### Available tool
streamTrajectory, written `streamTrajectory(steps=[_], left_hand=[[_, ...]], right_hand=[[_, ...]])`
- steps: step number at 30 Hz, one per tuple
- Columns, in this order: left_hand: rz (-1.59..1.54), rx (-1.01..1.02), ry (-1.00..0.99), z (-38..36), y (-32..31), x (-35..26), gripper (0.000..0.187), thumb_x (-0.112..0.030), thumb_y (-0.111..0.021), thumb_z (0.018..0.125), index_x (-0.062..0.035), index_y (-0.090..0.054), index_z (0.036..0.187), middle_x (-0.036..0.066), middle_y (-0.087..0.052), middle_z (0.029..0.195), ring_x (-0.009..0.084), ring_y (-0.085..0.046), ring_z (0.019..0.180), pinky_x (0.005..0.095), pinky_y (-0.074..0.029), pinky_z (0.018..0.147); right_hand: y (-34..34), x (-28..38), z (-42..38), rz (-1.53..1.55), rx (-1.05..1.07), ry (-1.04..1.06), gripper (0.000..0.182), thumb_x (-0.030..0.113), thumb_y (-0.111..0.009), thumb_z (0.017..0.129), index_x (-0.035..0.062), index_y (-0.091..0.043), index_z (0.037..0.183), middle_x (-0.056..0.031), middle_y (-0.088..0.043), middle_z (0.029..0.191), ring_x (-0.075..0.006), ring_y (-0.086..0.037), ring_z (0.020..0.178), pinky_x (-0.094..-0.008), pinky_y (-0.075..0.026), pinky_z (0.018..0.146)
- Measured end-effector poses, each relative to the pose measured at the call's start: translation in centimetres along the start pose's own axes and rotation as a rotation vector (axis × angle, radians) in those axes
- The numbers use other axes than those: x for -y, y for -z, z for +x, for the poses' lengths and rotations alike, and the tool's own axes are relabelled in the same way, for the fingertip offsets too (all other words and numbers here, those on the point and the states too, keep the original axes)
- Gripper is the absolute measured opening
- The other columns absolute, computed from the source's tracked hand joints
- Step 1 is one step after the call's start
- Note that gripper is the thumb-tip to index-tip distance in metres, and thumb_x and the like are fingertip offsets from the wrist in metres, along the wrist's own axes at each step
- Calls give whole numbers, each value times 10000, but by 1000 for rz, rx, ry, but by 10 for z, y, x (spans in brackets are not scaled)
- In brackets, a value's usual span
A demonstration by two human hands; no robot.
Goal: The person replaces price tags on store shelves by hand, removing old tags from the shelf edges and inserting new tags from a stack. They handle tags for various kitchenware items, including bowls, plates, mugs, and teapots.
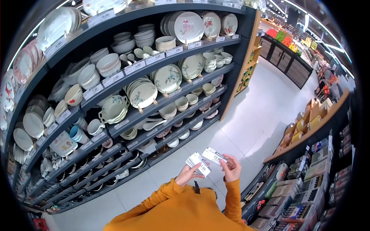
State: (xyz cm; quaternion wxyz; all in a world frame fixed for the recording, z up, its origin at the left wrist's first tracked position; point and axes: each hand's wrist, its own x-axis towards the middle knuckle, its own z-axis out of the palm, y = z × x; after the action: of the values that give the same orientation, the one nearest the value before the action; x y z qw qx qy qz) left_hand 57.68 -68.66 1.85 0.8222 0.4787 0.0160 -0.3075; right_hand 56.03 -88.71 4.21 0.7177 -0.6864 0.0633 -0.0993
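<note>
Below the shelves, my left hand is closed on a fanned stack of white price labels, its thumb lying on top of them. To the right of it, my right hand pinches a single price label by its right end. The single label is slightly above and beside the stack, and both carry printed numbers. Both hands come out of orange sleeves, over the pale tiled floor.
A dark shelf unit with plates, bowls and cups curves along the left and front. On the right stand a wooden-edged shelf and racks of packaged goods. Farther back is a produce stand. Pale floor runs between them.
</note>
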Motion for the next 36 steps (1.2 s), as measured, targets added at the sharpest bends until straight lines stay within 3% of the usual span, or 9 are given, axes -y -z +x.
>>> streamTrajectory(steps=[7,12,16,19,21,24,32,36], left_hand=[[-111,-209,-88,111,-6,-26,387,-217,-462,993,-20,-441,1326,122,-590,1247,193,-615,1065,307,-571,760],[-205,-386,-174,226,-30,-29,390,-229,-467,990,-19,-438,1317,145,-589,1243,204,-624,1054,302,-567,752],[-279,-542,-229,320,-70,-37,401,-231,-469,988,-5,-429,1318,152,-579,1254,218,-611,1084,300,-577,768],[-421,-666,-233,390,-109,-43,367,-212,-477,982,-25,-447,1296,147,-590,1242,219,-623,1062,295,-563,740],[-427,-651,-192,423,-134,-51,385,-211,-491,977,-25,-439,1309,145,-586,1252,224,-621,1068,293,-562,750],[-416,-639,-160,464,-169,-68,384,-215,-499,975,-26,-441,1304,146,-585,1255,223,-620,1076,296,-561,775],[-452,-737,-235,525,-207,-77,374,-236,-514,969,-39,-462,1283,150,-602,1223,201,-630,1044,268,-566,719],[-426,-744,-266,541,-218,-79,423,-255,-471,987,-22,-420,1336,132,-578,1260,206,-616,1055,289,-555,772]], right_hand=[[17,-31,180,31,214,-62,248,41,-678,847,-19,-622,1081,-6,-620,785,-34,-484,598,-175,-394,542],[50,-55,342,-6,529,-44,203,67,-644,882,-10,-583,1060,-55,-653,840,-88,-613,696,-218,-488,636],[80,-66,483,-109,734,40,171,83,-621,907,-2,-581,1051,-60,-649,828,-102,-632,699,-235,-503,634],[103,-67,584,-308,828,249,166,97,-622,905,1,-602,1039,-85,-659,822,-109,-637,682,-252,-516,601],[114,-61,643,-326,810,221,148,104,-623,903,1,-620,1009,-96,-661,826,-118,-634,662,-256,-512,583],[118,-61,729,-334,818,342,158,97,-626,895,-4,-635,1017,-102,-657,817,-124,-619,637,-256,-502,581],[81,-64,866,-508,863,502,146,182,-600,917,101,-641,1031,-88,-625,683,-159,-617,580,-284,-487,571],[69,-90,896,-527,940,408,152,137,-590,930,61,-628,1056,-58,-627,747,-112,-586,590,-252,-479,563]])
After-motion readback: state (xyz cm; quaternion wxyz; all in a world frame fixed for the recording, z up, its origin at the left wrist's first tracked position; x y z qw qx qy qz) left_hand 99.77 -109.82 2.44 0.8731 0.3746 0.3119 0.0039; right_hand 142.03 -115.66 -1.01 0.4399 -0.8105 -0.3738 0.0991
